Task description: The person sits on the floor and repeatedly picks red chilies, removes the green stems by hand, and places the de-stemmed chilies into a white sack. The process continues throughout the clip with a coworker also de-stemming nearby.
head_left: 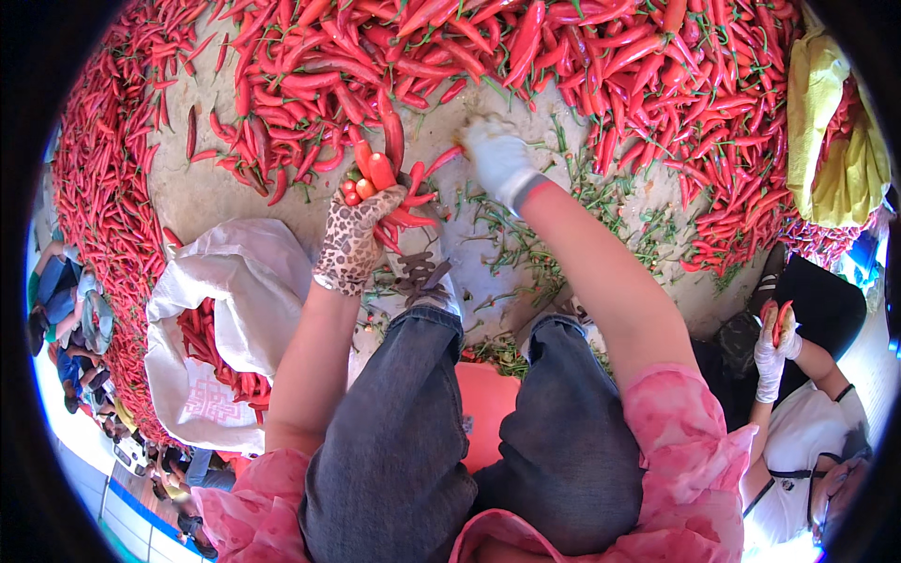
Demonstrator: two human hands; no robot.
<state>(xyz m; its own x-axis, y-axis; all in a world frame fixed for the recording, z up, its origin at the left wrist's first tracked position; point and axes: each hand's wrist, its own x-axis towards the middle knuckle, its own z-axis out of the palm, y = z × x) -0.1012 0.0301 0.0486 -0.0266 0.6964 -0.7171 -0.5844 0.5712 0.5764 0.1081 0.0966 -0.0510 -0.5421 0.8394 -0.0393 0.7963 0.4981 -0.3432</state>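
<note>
My left hand point(362, 236), in a leopard-print glove, is closed around a bunch of red chili peppers point(381, 171). Several cut or stemless ends point up and away from me. My right hand point(496, 158), in a white glove, is blurred by motion above the ground in front of the large chili heap point(450, 49). A single red chili point(445, 160) lies against its left side; whether the fingers grip it cannot be made out. Green stems point(521, 239) are strewn over the concrete between my feet and the heap.
Left of my leg stands an open white woven sack point(232, 260) with red chilies point(211, 345) inside. A yellow sack point(816, 134) is at far right. Beside me on the right, a person's white-gloved hands point(778, 341) hold chilies. Other people sit along the far-left heap point(105, 211).
</note>
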